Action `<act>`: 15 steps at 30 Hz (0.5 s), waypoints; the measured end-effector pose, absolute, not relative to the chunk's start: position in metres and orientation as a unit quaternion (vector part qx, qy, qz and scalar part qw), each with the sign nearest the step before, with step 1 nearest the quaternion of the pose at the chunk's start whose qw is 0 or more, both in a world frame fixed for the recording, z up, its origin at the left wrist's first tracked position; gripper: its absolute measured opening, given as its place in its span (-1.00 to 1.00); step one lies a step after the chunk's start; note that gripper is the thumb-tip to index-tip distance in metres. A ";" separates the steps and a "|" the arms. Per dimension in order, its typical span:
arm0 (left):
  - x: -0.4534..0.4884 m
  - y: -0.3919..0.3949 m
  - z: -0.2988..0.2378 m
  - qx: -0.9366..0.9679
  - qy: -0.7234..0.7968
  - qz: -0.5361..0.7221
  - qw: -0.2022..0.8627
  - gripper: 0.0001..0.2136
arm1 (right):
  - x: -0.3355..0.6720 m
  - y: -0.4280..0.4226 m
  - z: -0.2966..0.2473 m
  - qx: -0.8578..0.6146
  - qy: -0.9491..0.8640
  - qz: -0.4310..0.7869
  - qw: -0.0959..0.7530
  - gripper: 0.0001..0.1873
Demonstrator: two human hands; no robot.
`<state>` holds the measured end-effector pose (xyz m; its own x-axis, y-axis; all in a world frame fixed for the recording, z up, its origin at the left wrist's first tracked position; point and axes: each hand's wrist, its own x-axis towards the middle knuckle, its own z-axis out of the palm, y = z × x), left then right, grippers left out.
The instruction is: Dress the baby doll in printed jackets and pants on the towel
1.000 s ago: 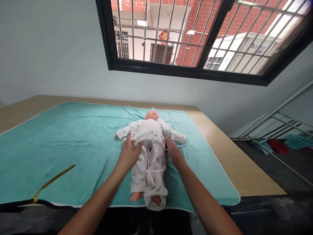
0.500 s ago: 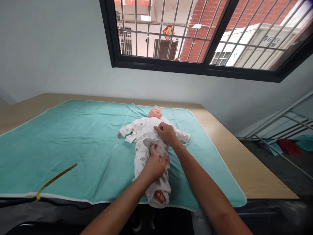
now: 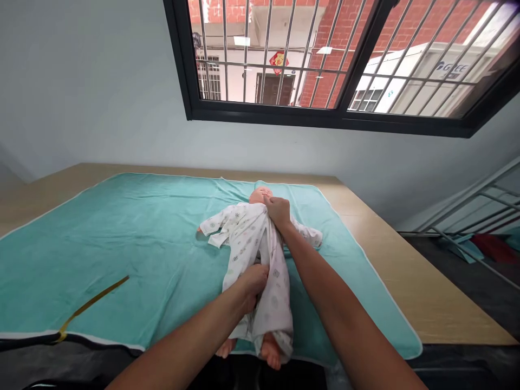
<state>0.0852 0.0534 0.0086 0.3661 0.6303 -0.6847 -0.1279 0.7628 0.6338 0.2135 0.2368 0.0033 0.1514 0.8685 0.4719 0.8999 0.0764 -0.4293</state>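
A baby doll (image 3: 258,194) lies on its back on a turquoise sheet (image 3: 142,244), its head toward the wall and its bare feet (image 3: 271,352) at the near edge. It wears a white patterned top (image 3: 222,219) with sleeves spread out. White patterned baby pants (image 3: 280,287) cover its legs. My right hand (image 3: 279,211) is closed on the pants' waist, pulled up over the chest close to the chin. Between the pant legs, my left hand (image 3: 255,280) is closed on the fabric at the crotch; its fingertips are partly hidden.
The sheet lies on a wooden table (image 3: 406,281) against a grey wall below a barred window (image 3: 264,65). A yellow tie (image 3: 95,298) on a black cable sits at the front left edge. A metal rack (image 3: 471,200) stands at the right.
My right hand has moved up toward the doll's head, drawing the pants' waist over the chest. My left hand has moved lower between the legs. Both feet now show.
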 end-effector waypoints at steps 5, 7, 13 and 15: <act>0.080 0.055 0.015 0.210 0.472 0.259 0.816 -0.78 | 0.216 0.224 -0.008 -0.669 -0.644 -0.004 0.372 -0.39; 0.078 0.055 0.016 0.193 0.453 0.275 0.826 -0.79 | 0.220 0.202 -0.021 -0.668 -0.618 0.026 0.415 -0.36; 0.083 0.048 0.008 0.205 0.462 0.259 0.823 -0.76 | 0.233 0.168 -0.036 -0.715 -0.580 0.054 0.387 -0.30; 0.085 0.046 0.006 0.226 0.461 0.281 0.811 -0.73 | 0.233 0.173 -0.026 -0.729 -0.587 0.007 0.353 -0.34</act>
<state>0.0852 0.0456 0.0058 0.4166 0.6645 -0.6203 -0.2476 0.7395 0.6259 0.2327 0.1731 -0.0259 0.3118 0.8603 0.4034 0.8503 -0.0631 -0.5225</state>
